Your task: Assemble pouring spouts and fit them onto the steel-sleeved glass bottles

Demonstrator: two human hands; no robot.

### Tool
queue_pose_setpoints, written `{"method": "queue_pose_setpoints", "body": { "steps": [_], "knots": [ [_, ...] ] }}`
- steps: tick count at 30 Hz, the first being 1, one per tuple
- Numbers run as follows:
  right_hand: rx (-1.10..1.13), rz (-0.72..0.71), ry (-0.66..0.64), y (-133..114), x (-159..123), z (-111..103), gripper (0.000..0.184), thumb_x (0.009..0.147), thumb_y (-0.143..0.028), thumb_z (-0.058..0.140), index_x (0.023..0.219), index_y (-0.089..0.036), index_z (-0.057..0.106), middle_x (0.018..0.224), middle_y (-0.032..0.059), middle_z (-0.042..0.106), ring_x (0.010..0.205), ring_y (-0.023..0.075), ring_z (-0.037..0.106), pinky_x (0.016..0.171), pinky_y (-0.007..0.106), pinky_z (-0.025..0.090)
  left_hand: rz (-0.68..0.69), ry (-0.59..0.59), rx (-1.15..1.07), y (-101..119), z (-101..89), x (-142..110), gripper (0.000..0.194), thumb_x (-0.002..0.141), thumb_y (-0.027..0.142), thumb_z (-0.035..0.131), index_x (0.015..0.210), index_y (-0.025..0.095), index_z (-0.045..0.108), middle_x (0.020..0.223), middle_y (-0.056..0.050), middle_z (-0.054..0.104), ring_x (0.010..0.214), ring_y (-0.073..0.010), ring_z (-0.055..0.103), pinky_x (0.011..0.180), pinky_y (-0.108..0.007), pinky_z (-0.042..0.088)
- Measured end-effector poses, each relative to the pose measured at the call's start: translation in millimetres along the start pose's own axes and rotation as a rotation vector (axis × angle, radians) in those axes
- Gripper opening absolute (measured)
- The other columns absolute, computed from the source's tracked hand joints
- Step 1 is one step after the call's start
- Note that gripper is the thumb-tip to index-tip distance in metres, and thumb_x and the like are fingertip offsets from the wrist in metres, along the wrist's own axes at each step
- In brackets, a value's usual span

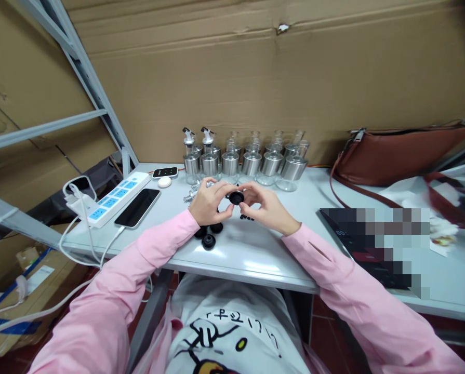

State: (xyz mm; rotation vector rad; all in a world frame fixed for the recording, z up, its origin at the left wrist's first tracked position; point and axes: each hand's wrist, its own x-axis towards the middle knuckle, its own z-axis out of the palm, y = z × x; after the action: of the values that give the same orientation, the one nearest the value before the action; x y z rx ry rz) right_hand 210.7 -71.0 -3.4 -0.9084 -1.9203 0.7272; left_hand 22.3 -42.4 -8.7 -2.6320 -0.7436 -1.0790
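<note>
Over the middle of the table, my left hand (213,201) and my right hand (269,208) meet around a round black stopper (236,198). The fingers of both hands pinch its edge from either side. Below my left hand lie several similar black stoppers (208,241), partly hidden by the hand. Small black pieces (248,217) rest on the table under my right hand. Silvery pourer spouts (192,192) lie behind my left hand, partly covered by it. At the back stands a group of glass bottles with steel bands (251,164); two carry pourer tops (208,137).
To the left are a white power strip (119,200), a charging phone (138,208), a small display device (165,173) and a round white case (164,182). A brown bag (403,156) and a dark tablet (357,249) sit to the right. Cardboard (232,78) closes off the back.
</note>
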Motion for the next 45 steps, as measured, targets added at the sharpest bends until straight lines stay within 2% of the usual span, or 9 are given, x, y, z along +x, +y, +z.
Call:
{"method": "queue_pose_setpoints", "body": {
  "steps": [2,5,10,17,22,30,41,45],
  "knots": [
    [0.034,0.016,0.011,-0.9,-0.3,0.4,0.031,0.069,-0.018,0.057,0.097,-0.020,0.045,0.065,-0.0032,0.060,0.057,0.0138,0.061,0.061,0.029,0.050,-0.043,-0.008,-0.004,0.6,-0.6,0.3,0.027,0.077,0.029,0.046,0.100,0.016,0.051,0.090,-0.005,0.065,0.074,-0.0169,0.059,0.088,-0.040,0.034],
    [0.084,0.020,-0.007,-1.4,-0.8,0.8,0.032,0.067,-0.015,0.057,0.093,-0.022,0.039,0.071,-0.0027,0.062,0.061,0.0139,0.063,0.062,0.029,0.050,-0.082,-0.089,0.004,0.6,-1.0,0.8,0.022,0.077,0.032,0.044,0.092,0.016,0.052,0.083,-0.004,0.064,0.072,-0.0171,0.058,0.087,-0.041,0.034],
    [0.082,-0.005,-0.072,-3.0,-0.5,0.1,0.030,0.068,-0.015,0.056,0.091,-0.022,0.038,0.076,-0.0023,0.061,0.060,0.0116,0.061,0.061,0.027,0.049,-0.050,-0.144,-0.021,0.4,-1.4,0.8,0.021,0.076,0.032,0.043,0.087,0.016,0.051,0.078,-0.004,0.062,0.069,-0.0167,0.056,0.086,-0.041,0.034],
    [-0.013,-0.034,-0.020,-4.1,0.7,-3.3,0.022,0.070,-0.018,0.055,0.090,-0.020,0.046,0.082,0.0013,0.061,0.063,0.0118,0.058,0.061,0.027,0.049,-0.043,-0.109,-0.012,1.2,-0.6,-0.2,0.019,0.077,0.033,0.043,0.082,0.017,0.051,0.071,-0.001,0.061,0.064,-0.0153,0.054,0.086,-0.040,0.034],
    [-0.022,0.005,-0.038,-3.8,-0.8,-3.0,0.025,0.069,-0.018,0.057,0.092,-0.020,0.048,0.070,-0.0014,0.062,0.057,0.0126,0.061,0.060,0.027,0.050,-0.037,-0.121,-0.029,0.2,-2.3,-0.2,0.020,0.075,0.034,0.043,0.082,0.017,0.051,0.073,-0.002,0.062,0.067,-0.0165,0.055,0.086,-0.041,0.034],
    [-0.063,0.012,-0.082,-3.8,0.3,-2.9,0.033,0.070,-0.018,0.056,0.103,-0.017,0.058,0.086,0.0057,0.072,0.058,0.0144,0.066,0.061,0.028,0.053,-0.053,-0.147,-0.025,0.5,-0.5,-0.8,0.020,0.073,0.035,0.043,0.080,0.017,0.050,0.072,-0.002,0.061,0.067,-0.0165,0.055,0.087,-0.042,0.033],
    [-0.105,0.035,-0.105,-0.5,-0.7,-0.3,0.038,0.066,-0.016,0.053,0.104,-0.015,0.060,0.094,0.0070,0.072,0.055,0.0112,0.063,0.058,0.025,0.051,-0.144,-0.269,-0.048,3.8,-0.4,1.5,0.018,0.069,0.035,0.044,0.068,0.018,0.046,0.063,0.000,0.060,0.060,-0.0145,0.053,0.089,-0.043,0.033],
    [-0.094,0.065,-0.135,-2.0,-1.1,-0.1,0.035,0.067,-0.017,0.053,0.101,-0.015,0.059,0.084,0.0046,0.071,0.048,0.0092,0.059,0.051,0.022,0.048,-0.144,-0.320,-0.059,2.3,1.0,1.0,0.017,0.069,0.035,0.044,0.064,0.018,0.045,0.059,0.001,0.059,0.058,-0.0142,0.053,0.091,-0.043,0.033]
  ]
}}
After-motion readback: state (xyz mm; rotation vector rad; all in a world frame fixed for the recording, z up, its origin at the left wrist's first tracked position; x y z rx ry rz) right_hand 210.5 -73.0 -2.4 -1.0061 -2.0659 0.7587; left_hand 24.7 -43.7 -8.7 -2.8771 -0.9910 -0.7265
